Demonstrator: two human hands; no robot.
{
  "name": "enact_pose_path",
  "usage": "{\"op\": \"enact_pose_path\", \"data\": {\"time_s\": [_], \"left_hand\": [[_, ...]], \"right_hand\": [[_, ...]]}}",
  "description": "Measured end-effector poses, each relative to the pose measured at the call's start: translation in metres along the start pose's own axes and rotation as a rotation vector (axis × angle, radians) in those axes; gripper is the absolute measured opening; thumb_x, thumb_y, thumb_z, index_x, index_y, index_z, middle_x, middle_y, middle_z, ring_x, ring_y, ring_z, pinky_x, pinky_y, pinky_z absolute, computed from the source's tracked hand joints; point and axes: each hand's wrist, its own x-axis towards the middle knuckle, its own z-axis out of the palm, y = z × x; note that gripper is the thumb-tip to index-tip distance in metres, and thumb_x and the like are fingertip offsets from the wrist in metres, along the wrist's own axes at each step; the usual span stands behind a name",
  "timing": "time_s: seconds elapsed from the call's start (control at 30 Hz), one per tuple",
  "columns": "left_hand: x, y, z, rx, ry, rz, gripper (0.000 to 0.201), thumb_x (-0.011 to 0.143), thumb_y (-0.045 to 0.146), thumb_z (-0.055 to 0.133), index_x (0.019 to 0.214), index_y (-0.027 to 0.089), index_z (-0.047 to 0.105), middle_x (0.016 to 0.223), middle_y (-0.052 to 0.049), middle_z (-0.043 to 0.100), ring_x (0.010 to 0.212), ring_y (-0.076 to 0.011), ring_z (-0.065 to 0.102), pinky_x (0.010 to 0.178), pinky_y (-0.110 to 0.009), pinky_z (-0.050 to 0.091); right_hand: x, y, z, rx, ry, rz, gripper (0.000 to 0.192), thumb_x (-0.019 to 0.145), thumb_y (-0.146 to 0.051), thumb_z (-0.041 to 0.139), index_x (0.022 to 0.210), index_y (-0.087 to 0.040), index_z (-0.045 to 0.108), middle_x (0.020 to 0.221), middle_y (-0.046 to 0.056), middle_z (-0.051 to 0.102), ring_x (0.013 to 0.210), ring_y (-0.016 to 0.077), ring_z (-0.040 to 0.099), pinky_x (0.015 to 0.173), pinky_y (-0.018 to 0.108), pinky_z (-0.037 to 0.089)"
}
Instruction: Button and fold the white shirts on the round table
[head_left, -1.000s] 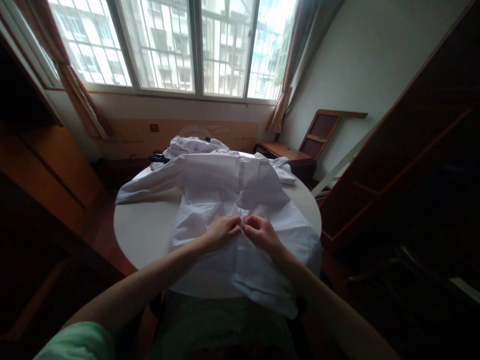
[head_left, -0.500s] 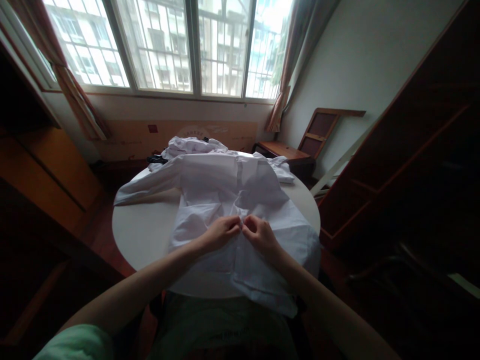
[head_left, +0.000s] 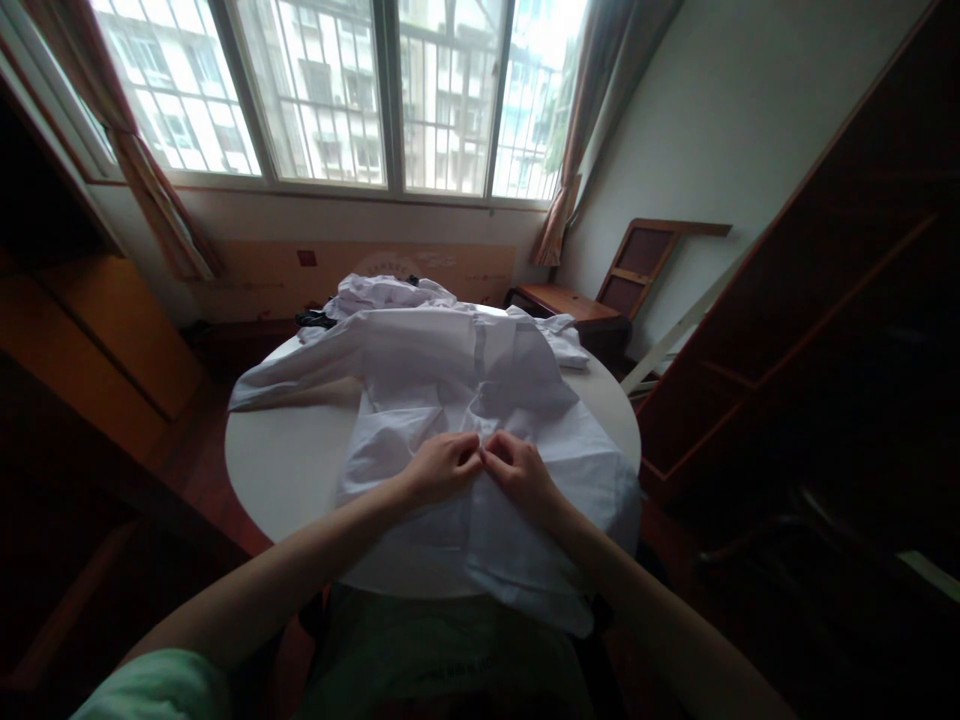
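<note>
Currently | left hand (head_left: 446, 464), right hand (head_left: 519, 470): both grips pinching one white garment (head_left: 421, 352) | one round table (head_left: 279, 462)

A hand could pass over the round table (head_left: 289, 465) between left forearm (head_left: 322, 540) and shirt sleeve (head_left: 300, 368); heaped clothes (head_left: 386, 294) block the far side.

Single head-worn view, facing forward and down past the left hand (head_left: 444, 464) and the right hand (head_left: 519, 470).
It looks from above and behind the hands, which fall slightly below mid-picture at about arm's reach, with the forearms (head_left: 300, 560) running up to them from the lower corners. Under and around the hands the round tabletop (head_left: 285, 465) fits across the view; well beyond them stand the barred windows (head_left: 322, 100), and nearer than them shows the wearer's green T-shirt (head_left: 450, 635).
</note>
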Motion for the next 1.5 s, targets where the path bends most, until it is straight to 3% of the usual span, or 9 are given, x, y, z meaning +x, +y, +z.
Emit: {"op": "enact_pose_path", "data": {"time_s": [0.9, 1.5], "left_hand": [[-0.0002, -0.0028, -0.0013, 0.083, -0.035, 0.016, 0.021, 0.083, 0.030, 0.044, 0.066, 0.017, 0.049, 0.061, 0.002, 0.048, 0.057, -0.0107, 0.041, 0.054, -0.023, 0.025], [-0.0054, 0.0018, 0.0023, 0.248, -0.022, 0.021, 0.023, 0.086, 0.032, 0.044, 0.075, 0.017, 0.057, 0.071, -0.002, 0.060, 0.063, -0.0141, 0.054, 0.058, -0.023, 0.034]], "right_hand": [[-0.0025, 0.0022, 0.0011, -0.051, -0.044, -0.026, 0.011, 0.076, -0.021, 0.049, 0.067, -0.017, 0.053, 0.062, 0.000, 0.056, 0.059, 0.0126, 0.050, 0.058, 0.024, 0.035], [-0.0011, 0.0038, 0.0046, -0.125, -0.044, -0.017, 0.011, 0.074, -0.018, 0.048, 0.063, -0.019, 0.047, 0.059, -0.001, 0.052, 0.057, 0.0119, 0.047, 0.056, 0.023, 0.031]]}}
